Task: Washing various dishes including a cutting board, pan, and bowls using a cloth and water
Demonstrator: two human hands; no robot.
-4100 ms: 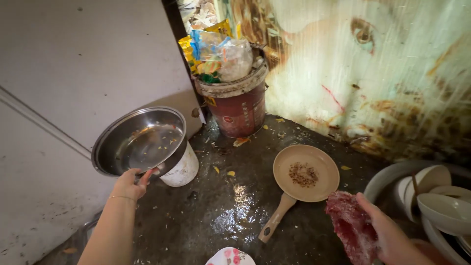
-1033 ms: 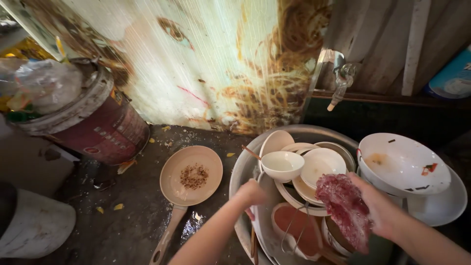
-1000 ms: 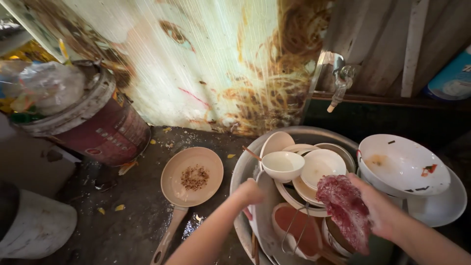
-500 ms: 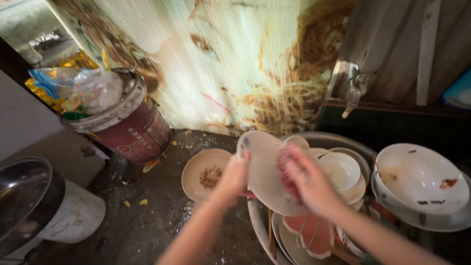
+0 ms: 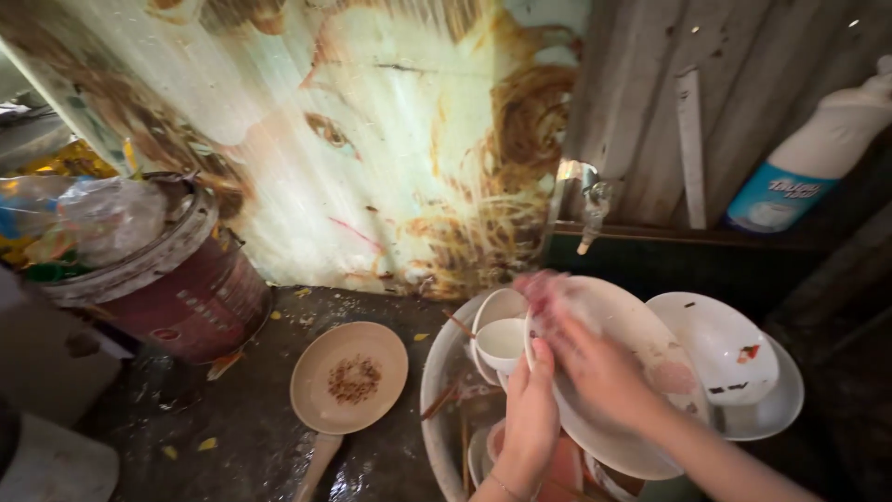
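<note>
My left hand point(image 5: 530, 423) grips the lower left edge of a large white plate point(image 5: 641, 344) and holds it tilted over a metal basin point(image 5: 437, 390) of dirty dishes. My right hand point(image 5: 595, 358) presses a reddish scrubbing cloth point(image 5: 539, 286) against the plate's face; the cloth is blurred and mostly hidden by the fingers. A small white bowl point(image 5: 500, 342) sits in the basin just left of the plate.
A beige pan point(image 5: 348, 376) with brown crumbs lies on the wet dark floor at left. A dark red bucket point(image 5: 177, 288) full of rubbish stands further left. White bowls point(image 5: 720, 349) are stacked at right, below a tap point(image 5: 590, 209) and a white-and-blue bottle point(image 5: 808, 153).
My left hand lifted a plate out of the basin, and my right hand brought the cloth onto it. The plate has shifted rightward, and the cloth has moved to its upper edge.
</note>
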